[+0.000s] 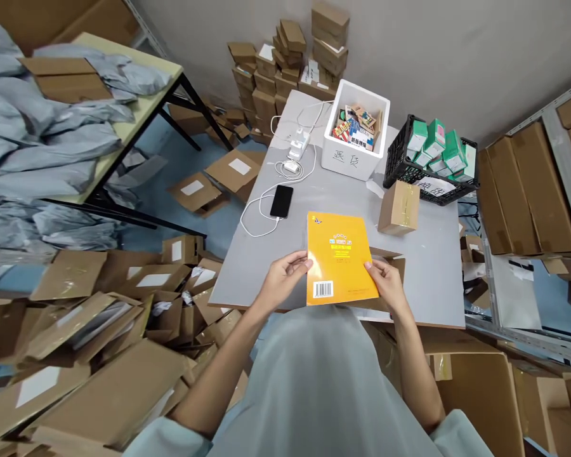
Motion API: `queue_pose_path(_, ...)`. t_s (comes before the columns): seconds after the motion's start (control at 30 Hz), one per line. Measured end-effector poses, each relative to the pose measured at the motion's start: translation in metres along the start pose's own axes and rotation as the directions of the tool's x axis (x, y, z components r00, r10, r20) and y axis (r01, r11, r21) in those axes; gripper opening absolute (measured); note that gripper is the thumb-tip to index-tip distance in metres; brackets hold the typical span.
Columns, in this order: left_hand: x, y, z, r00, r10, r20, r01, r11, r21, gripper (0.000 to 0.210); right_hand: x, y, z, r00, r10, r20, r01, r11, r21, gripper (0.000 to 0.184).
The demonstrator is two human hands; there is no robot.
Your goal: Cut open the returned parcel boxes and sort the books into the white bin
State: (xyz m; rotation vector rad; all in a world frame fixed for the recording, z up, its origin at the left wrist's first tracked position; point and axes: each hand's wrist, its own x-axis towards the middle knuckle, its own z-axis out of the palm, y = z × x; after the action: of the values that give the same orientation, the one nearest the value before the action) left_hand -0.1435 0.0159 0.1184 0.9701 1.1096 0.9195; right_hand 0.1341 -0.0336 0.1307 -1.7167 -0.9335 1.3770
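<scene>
Both my hands hold a yellow-orange book [340, 260] up in front of my body, over the near edge of the grey table [247, 266]. Its barcode is at the lower left of the cover facing me. My left hand [288, 276] pinches the left edge, thumb on the cover. On the right edge, my right hand [385, 282] grips in the same way; most of its fingers are behind the book. Partly hidden behind the book and my right hand is a brown cardboard piece [397, 263]. A small taped carton [400, 208] stands beyond my right hand.
A phone [282, 202] on a white cable lies near a power strip [299, 144]. Farther back stand a white foam box [349, 162] of books and a black crate [394, 158] of green-white boxes. Cartons [118, 387] crowd the floor at left; grey parcels [52, 139] cover another table.
</scene>
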Motion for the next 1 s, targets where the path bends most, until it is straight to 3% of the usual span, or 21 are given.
queue_pose_path(0.13, 0.006, 0.012, 0.006, 0.997, -0.018, -0.073, 0.015, 0.999, -0.043, 0.068, -0.001, -0.011, 0.023, 0.957, -0.254, -0.142, 0.2, 0.928, -0.315, 0.062)
queue_pose_path(0.27, 0.015, 0.022, 0.025, 0.99, -0.008, -0.143, 0.001, 0.999, -0.052, 0.055, -0.021, -0.04, 0.055, 0.936, -0.352, -0.003, 0.3, 0.803, -0.516, 0.043)
queue_pose_path(0.33, 0.02, 0.023, 0.036, 0.986, 0.001, -0.166, -0.015, 0.996, -0.085, 0.049, -0.029, -0.051, 0.074, 0.924, -0.381, 0.017, 0.29, 0.672, -0.681, 0.048)
queue_pose_path(0.43, 0.024, 0.022, 0.052, 0.983, 0.041, -0.177, -0.048, 0.998, -0.033, 0.038, -0.029, -0.054, 0.098, 0.931, -0.364, -0.018, 0.167, 0.472, -0.865, 0.062)
queue_pose_path(0.5, 0.025, 0.022, 0.059, 0.976, 0.117, -0.186, -0.104, 0.991, 0.079, 0.028, -0.021, -0.049, 0.108, 0.943, -0.328, -0.057, 0.095, 0.427, -0.899, 0.06)
queue_pose_path(0.6, 0.03, 0.021, 0.06, 0.96, 0.254, -0.119, -0.23, 0.956, 0.183, 0.021, -0.005, -0.043, 0.107, 0.961, -0.258, -0.098, 0.055, 0.528, -0.848, 0.058)
queue_pose_path(0.67, 0.039, 0.014, 0.051, 0.952, 0.301, -0.061, -0.28, 0.933, 0.226, 0.028, 0.006, -0.04, 0.097, 0.961, -0.25, -0.116, 0.083, 0.663, -0.744, 0.056)
queue_pose_path(0.73, 0.053, -0.001, 0.034, 0.953, 0.294, -0.076, -0.258, 0.917, 0.304, 0.041, 0.015, -0.039, 0.084, 0.952, -0.256, -0.166, 0.12, 0.814, -0.568, 0.06)
queue_pose_path(0.8, 0.066, -0.02, 0.015, 0.966, 0.214, -0.141, -0.154, 0.924, 0.35, 0.061, 0.02, -0.04, 0.073, 0.948, -0.223, -0.227, 0.141, 0.934, -0.328, 0.071)
queue_pose_path(0.87, 0.076, -0.037, -0.001, 0.991, 0.056, -0.121, -0.018, 0.957, 0.29, 0.077, 0.023, -0.041, 0.067, 0.955, -0.159, -0.25, 0.138, 0.986, -0.096, 0.077)
queue_pose_path(0.93, 0.081, -0.049, -0.011, 0.997, -0.08, 0.023, 0.075, 0.981, 0.181, 0.084, 0.025, -0.041, 0.064, 0.962, -0.114, -0.249, 0.129, 0.991, 0.044, 0.077)
queue_pose_path(1.0, 0.082, -0.052, -0.014, 0.975, -0.153, 0.164, 0.138, 0.986, 0.095, 0.084, 0.029, -0.04, 0.063, 0.966, -0.095, -0.241, 0.12, 0.988, 0.093, 0.077)
